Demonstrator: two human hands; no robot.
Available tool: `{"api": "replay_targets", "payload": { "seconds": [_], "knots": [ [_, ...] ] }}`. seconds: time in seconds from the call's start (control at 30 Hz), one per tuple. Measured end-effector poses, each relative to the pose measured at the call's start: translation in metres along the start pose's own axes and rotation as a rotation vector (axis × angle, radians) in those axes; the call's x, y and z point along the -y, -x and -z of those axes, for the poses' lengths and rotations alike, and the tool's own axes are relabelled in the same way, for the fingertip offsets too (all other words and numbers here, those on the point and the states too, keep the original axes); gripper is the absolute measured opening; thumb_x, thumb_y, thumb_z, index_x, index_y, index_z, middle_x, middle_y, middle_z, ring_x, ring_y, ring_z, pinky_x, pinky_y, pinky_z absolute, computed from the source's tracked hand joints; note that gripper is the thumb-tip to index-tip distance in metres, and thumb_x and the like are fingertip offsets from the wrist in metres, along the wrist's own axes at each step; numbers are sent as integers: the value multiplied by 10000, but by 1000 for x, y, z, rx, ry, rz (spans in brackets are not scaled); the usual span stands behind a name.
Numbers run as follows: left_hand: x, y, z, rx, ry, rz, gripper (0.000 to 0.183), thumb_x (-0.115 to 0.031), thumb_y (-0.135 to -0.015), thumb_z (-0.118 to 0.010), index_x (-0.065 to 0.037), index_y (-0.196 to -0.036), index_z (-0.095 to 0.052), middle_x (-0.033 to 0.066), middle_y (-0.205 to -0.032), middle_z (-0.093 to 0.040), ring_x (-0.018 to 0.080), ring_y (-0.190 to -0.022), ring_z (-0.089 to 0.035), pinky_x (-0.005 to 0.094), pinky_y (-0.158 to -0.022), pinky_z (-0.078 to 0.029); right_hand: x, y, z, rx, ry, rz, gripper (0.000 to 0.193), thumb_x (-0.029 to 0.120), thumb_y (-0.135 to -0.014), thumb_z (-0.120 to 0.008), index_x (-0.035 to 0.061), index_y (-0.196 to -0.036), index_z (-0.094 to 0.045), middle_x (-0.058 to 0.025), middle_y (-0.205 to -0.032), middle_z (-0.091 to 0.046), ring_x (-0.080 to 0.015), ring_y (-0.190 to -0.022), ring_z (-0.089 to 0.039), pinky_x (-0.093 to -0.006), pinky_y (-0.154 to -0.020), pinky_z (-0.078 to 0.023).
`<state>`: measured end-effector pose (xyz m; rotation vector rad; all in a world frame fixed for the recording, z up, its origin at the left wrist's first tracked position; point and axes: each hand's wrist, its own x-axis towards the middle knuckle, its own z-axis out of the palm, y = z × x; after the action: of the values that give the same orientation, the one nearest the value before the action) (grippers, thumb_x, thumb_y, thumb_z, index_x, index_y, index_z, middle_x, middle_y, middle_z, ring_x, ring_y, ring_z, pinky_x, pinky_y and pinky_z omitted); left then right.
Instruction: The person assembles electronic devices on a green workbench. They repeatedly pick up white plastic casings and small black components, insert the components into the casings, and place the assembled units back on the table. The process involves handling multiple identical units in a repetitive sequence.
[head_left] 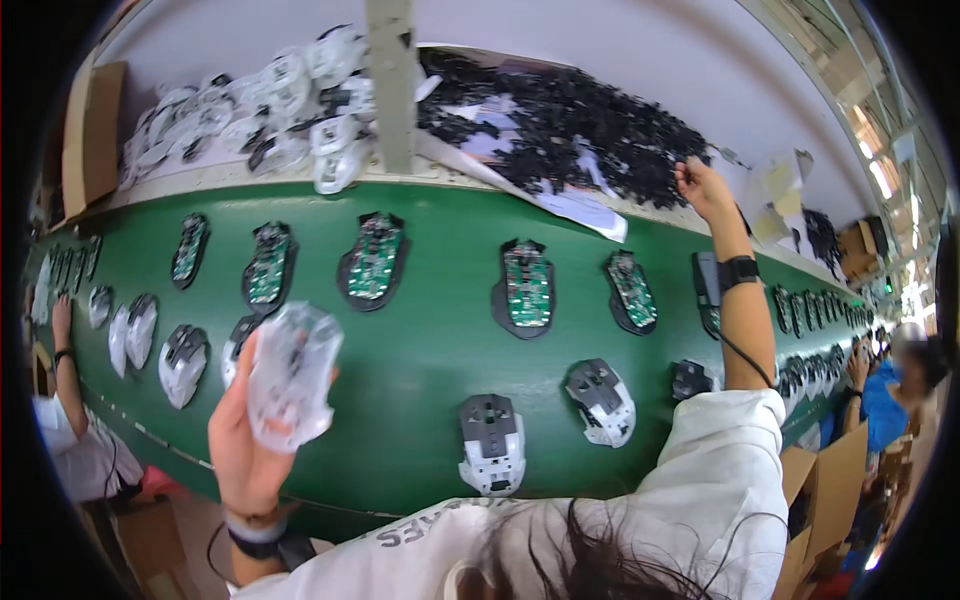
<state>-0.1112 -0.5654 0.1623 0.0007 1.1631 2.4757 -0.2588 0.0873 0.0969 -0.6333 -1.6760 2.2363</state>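
My left hand (250,440) grips a translucent white mouse shell (293,375), holding it up over the green conveyor belt (420,370) with its inner side showing. At far right, my right arm stretches up to the shelf. There my right hand (708,190) has its fingers curled together at the edge of a heap of small black plastic parts (600,130); what is between them, if anything, is too small to see. Near me on the belt lie a grey-and-white mouse top cover (492,440) and another such cover (600,400).
Mouse bases with green circuit boards (527,290) line the belt's far side. White shells (290,90) are heaped on the shelf (240,182), left of an upright post (390,90). One co-worker's arm (66,350) is at left; another person (890,400) sits at right by cardboard boxes (835,490).
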Motion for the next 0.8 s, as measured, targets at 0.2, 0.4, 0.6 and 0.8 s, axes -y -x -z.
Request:
{"api": "replay_targets", "payload": {
  "seconds": [0.2,0.4,0.6,0.8],
  "knots": [
    [17,-52,5,163,231,173,570,-374,-961,-435,-52,-1420,-329,149,-1397,-431,293,-1227,-492,446,-956,-461,-6,56,-92,218,-38,-88,181,67,-919,-561,-19,-1077,-537,-97,-1017,-598,-154,-852,-603,-233,-686,-526],
    [43,-49,-6,268,188,360,744,-400,-903,-548,-83,-1472,-189,148,-1501,-246,351,-1328,-353,440,-991,-419,-17,226,-270,752,485,220,384,214,-980,-472,-28,-1279,-495,-79,-1023,-633,-108,-821,-603,-233,-724,-497],
    [43,-52,5,134,-227,333,706,-338,-945,-539,-85,-1477,-148,148,-1436,-359,258,-1199,-511,366,-896,-485,-62,244,-289,778,470,271,185,145,-987,-460,13,-1112,-489,-104,-951,-640,-115,-774,-598,-263,-681,-469],
    [49,-60,-9,-13,-489,204,657,-334,-924,-592,-63,-1435,-281,118,-1144,-573,176,-912,-632,297,-749,-499,-86,262,-270,852,519,-37,79,98,-968,-502,29,-969,-464,-67,-865,-629,-114,-785,-612,-252,-677,-469]
  ]
}}
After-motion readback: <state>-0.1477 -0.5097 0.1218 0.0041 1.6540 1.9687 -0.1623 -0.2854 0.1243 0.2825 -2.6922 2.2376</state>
